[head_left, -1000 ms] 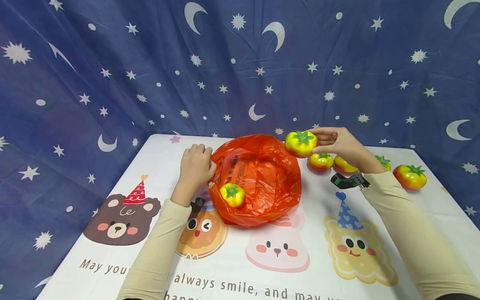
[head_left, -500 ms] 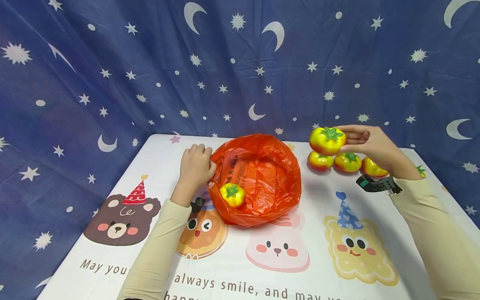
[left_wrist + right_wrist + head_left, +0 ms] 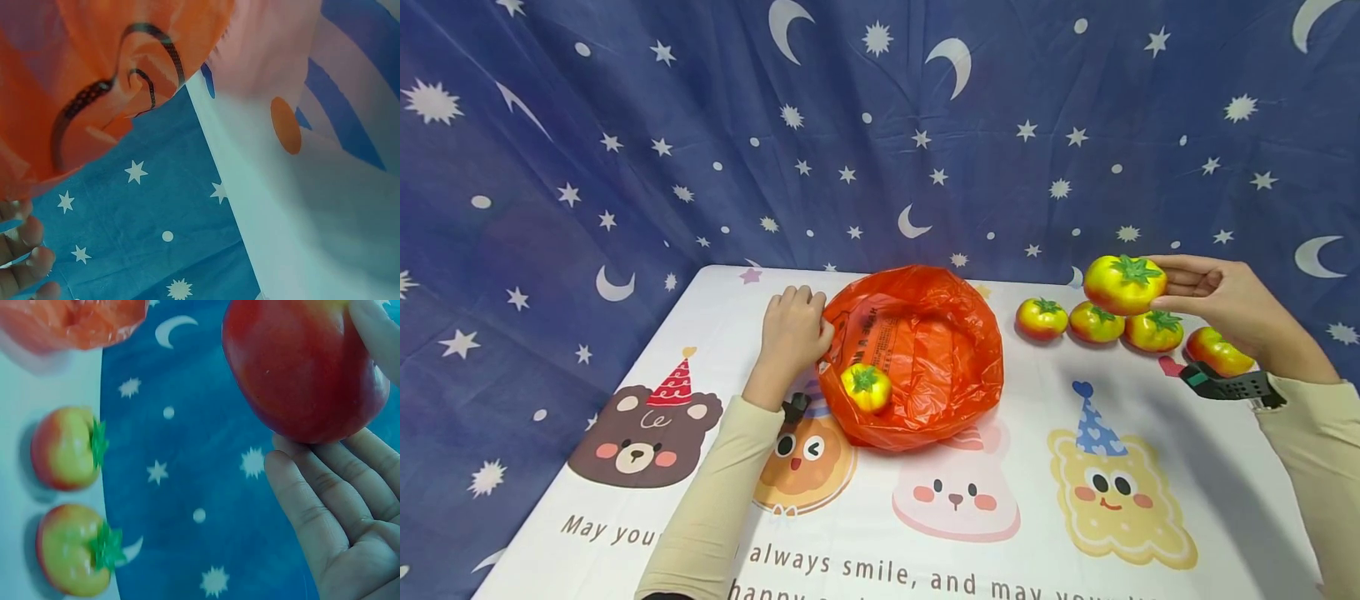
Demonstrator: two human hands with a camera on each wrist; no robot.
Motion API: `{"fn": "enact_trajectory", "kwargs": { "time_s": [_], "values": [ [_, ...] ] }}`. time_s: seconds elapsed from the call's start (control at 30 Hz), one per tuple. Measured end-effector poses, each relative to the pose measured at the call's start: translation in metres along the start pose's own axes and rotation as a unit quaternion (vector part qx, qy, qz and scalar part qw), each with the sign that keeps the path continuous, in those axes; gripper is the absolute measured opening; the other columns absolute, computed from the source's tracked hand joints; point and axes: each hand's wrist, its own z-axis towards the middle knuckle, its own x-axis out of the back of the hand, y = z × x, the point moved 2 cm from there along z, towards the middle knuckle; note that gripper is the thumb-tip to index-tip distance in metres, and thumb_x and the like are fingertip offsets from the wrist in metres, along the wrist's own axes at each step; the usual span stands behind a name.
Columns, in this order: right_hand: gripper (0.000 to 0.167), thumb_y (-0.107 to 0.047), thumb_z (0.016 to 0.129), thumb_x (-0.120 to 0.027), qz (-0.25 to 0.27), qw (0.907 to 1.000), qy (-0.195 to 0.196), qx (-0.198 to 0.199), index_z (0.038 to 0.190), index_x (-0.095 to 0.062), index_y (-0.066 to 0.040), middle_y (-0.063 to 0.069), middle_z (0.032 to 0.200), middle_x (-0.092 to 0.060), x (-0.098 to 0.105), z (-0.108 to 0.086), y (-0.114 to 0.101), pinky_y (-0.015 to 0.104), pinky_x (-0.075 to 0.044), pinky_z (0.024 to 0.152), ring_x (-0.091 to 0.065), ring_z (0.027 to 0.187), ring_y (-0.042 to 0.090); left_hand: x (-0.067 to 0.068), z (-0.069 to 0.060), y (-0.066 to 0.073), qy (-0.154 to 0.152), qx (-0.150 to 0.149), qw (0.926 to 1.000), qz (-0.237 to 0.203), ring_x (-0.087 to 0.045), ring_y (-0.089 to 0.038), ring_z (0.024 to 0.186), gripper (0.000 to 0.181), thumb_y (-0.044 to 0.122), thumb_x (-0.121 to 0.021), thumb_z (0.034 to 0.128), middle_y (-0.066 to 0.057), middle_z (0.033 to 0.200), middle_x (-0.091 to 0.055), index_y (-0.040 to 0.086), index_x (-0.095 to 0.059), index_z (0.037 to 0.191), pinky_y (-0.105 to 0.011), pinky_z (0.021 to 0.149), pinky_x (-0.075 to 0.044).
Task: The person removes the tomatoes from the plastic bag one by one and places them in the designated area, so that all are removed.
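An orange-red plastic bag stands with its mouth wide on the table, and a yellow tomato lies inside it. My left hand grips the bag's left rim; the left wrist view catches only fingertips beside the orange plastic. Between thumb and fingers, my right hand holds another yellow-and-red tomato above the table at the right. Its red underside fills the top of the right wrist view. Below that hand lies a row of similar tomatoes, among them one at the left end.
The row continues rightward to a tomato partly covered by the right hand and wrist strap. A white cloth with cartoon prints covers the table. Behind the table hangs a blue curtain with stars and moons.
My right hand has carried its tomato rightward, away from the bag and along above the row, uncovering more of the tomatoes there. The left hand and the bag have stayed in place.
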Motion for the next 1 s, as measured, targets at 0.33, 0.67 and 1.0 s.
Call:
{"fn": "enact_trajectory", "kwargs": {
  "time_s": [0.33, 0.67, 1.0],
  "values": [
    [0.057, -0.01, 0.085, -0.064, -0.012, 0.9987, 0.048, -0.013, 0.138, -0.044, -0.015, -0.039, 0.095, -0.055, 0.024, -0.016, 0.028, 0.003, -0.046, 0.066, -0.057, 0.082, -0.019, 0.001, 0.001, 0.0, 0.004, 0.001, 1.0, -0.004, -0.053, -0.031, 0.073, 0.01, 0.012, -0.054, 0.0767, -0.013, 0.075, -0.056, 0.003, -0.057, 0.079, -0.04, 0.064, -0.043],
    [0.064, -0.006, 0.086, -0.062, 0.039, 0.9951, 0.087, -0.025, 0.144, -0.037, -0.015, -0.04, 0.096, -0.053, 0.036, -0.04, 0.058, 0.0, -0.043, 0.065, -0.055, 0.082, -0.022, 0.003, 0.002, 0.001, 0.004, 0.0, 1.0, -0.007, -0.053, -0.032, 0.073, 0.01, 0.012, -0.054, 0.0764, -0.013, 0.076, -0.056, 0.003, -0.058, 0.079, -0.041, 0.065, -0.044],
    [0.067, 0.002, 0.086, -0.057, 0.165, 0.9816, 0.096, 0.01, 0.146, -0.032, -0.013, -0.027, 0.118, -0.054, 0.036, -0.06, 0.106, 0.0, -0.043, 0.069, -0.055, 0.087, -0.02, 0.002, 0.002, -0.001, 0.005, 0.0, 1.0, -0.006, -0.053, -0.032, 0.073, 0.011, 0.012, -0.054, 0.0763, -0.014, 0.076, -0.057, 0.002, -0.058, 0.079, -0.041, 0.064, -0.044]
  ]
}}
